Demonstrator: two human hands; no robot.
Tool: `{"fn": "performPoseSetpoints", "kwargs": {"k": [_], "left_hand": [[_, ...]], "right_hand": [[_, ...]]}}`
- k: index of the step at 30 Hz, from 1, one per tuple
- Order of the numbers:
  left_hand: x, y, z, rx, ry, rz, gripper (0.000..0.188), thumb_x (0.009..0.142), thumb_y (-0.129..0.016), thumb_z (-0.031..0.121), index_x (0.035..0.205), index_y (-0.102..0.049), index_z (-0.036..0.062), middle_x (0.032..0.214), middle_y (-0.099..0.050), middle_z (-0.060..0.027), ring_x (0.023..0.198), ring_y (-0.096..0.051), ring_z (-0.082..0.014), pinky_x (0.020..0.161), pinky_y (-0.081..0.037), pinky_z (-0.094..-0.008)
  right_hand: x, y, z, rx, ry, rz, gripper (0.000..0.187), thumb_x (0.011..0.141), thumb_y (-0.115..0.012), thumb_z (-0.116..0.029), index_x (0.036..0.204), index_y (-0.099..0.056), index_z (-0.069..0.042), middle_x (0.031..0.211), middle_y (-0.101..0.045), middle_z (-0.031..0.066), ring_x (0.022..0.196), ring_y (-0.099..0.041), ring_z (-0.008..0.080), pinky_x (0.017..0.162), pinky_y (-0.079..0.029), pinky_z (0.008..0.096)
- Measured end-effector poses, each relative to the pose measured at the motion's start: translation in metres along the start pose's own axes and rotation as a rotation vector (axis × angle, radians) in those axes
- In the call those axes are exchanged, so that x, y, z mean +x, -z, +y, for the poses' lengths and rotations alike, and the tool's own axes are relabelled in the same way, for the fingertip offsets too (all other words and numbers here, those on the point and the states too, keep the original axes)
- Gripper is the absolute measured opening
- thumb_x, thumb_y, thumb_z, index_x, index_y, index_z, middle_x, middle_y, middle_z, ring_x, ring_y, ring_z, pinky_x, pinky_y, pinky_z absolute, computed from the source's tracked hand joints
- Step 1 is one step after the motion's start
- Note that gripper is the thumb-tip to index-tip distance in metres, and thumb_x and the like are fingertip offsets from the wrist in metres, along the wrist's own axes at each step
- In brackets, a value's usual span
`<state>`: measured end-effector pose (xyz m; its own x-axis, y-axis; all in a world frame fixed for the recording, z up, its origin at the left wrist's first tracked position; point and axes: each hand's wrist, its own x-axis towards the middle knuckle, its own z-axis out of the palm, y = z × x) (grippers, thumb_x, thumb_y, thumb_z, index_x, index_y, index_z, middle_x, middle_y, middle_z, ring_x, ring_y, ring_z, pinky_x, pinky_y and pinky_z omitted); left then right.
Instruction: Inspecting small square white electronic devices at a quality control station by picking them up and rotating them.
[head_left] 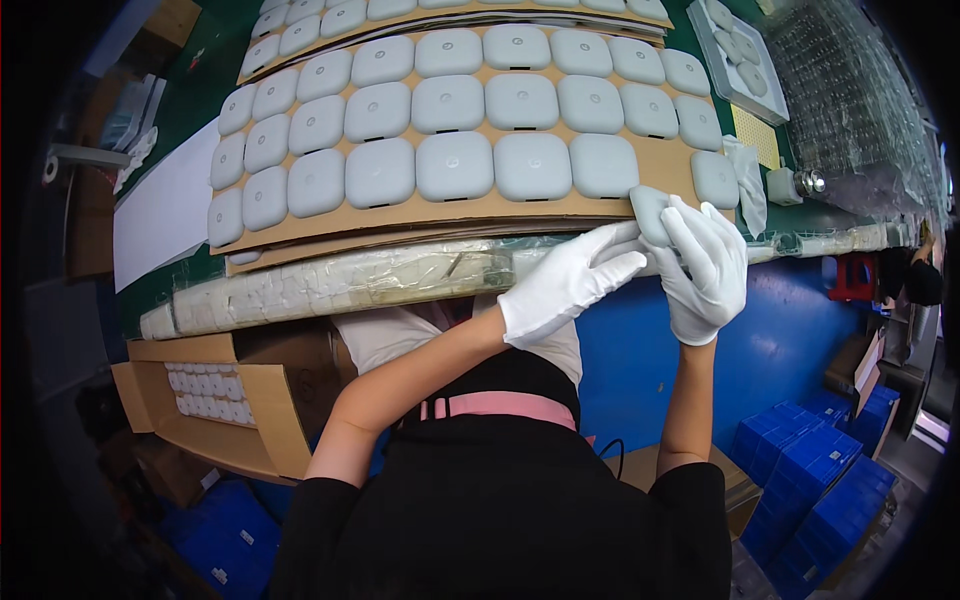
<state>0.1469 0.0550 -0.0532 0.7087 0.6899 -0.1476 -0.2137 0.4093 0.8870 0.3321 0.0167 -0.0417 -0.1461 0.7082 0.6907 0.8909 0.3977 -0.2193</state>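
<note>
My right hand (703, 268), in a white glove, grips a light grey, rounded-square plastic case (652, 214), tilted up at the near edge of the cardboard sheet. My left hand (572, 282), also gloved in white, reaches across from the left. Its fingertips meet the lower edge of this case, partly hidden there, with the thumb close beneath. Rows of similar cases (454, 166) lie on the brown cardboard (664, 163) in front of me. In the nearest row, bare cardboard shows between the case at right (714, 180) and its neighbour (604, 165).
The green table's front edge has a plastic-wrapped roll (340, 288). A white tray (703, 40) with round pieces stands at far right, near a crumpled white cloth (744, 180) and a metal-topped bottle (795, 186). An open carton (285, 420) sits low left; blue boxes (800, 460) stand low right.
</note>
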Motion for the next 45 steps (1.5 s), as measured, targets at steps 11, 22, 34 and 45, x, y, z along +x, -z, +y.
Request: {"fn": "performPoseSetpoints", "kwargs": {"k": [11,22,34,45], "left_hand": [[-0.019,-0.016,0.015,0.267,0.069,0.106,0.049,0.093,-0.066,0.008,0.138,-0.049,-0.0038,0.123,-0.065,-0.0137,0.109,-0.063,-0.0171,0.097,-0.049,-0.028],[-0.037,-0.001,-0.002,0.056,-0.112,0.189,0.04,0.097,-0.064,0.015,0.133,-0.056,0.0002,0.118,-0.066,-0.0096,0.1,-0.06,-0.0124,0.089,-0.048,-0.0256],[-0.041,0.008,-0.006,-0.491,0.058,0.063,0.047,0.102,-0.055,0.023,0.137,-0.047,-0.0076,0.122,-0.063,-0.0171,0.106,-0.063,-0.0185,0.093,-0.053,-0.0286],[-0.056,0.003,0.021,-0.476,0.169,0.097,0.048,0.102,-0.054,0.027,0.133,-0.049,-0.0101,0.119,-0.065,-0.0191,0.098,-0.069,-0.0206,0.09,-0.057,-0.0295]], "right_hand": [[-0.032,-0.014,-0.046,0.14,-0.168,0.167,0.042,0.067,-0.082,-0.009,0.107,-0.07,-0.007,0.12,-0.067,0.0113,0.106,-0.065,0.0287,0.095,-0.052,0.0419],[-0.029,-0.01,-0.048,0.119,-0.135,0.186,0.073,0.065,-0.09,-0.023,0.129,-0.057,-0.011,0.135,-0.055,0.0131,0.121,-0.057,0.0294,0.099,-0.051,0.0408],[-0.015,-0.008,-0.04,0.454,-0.238,0.022,0.107,0.054,-0.096,-0.033,0.144,-0.044,-0.011,0.142,-0.051,0.0173,0.127,-0.053,0.0327,0.106,-0.047,0.0428],[-0.006,-0.002,-0.044,0.643,-0.275,-0.096,0.095,0.058,-0.091,-0.039,0.139,-0.052,-0.008,0.14,-0.054,0.0186,0.123,-0.057,0.0324,0.105,-0.046,0.0423]]}}
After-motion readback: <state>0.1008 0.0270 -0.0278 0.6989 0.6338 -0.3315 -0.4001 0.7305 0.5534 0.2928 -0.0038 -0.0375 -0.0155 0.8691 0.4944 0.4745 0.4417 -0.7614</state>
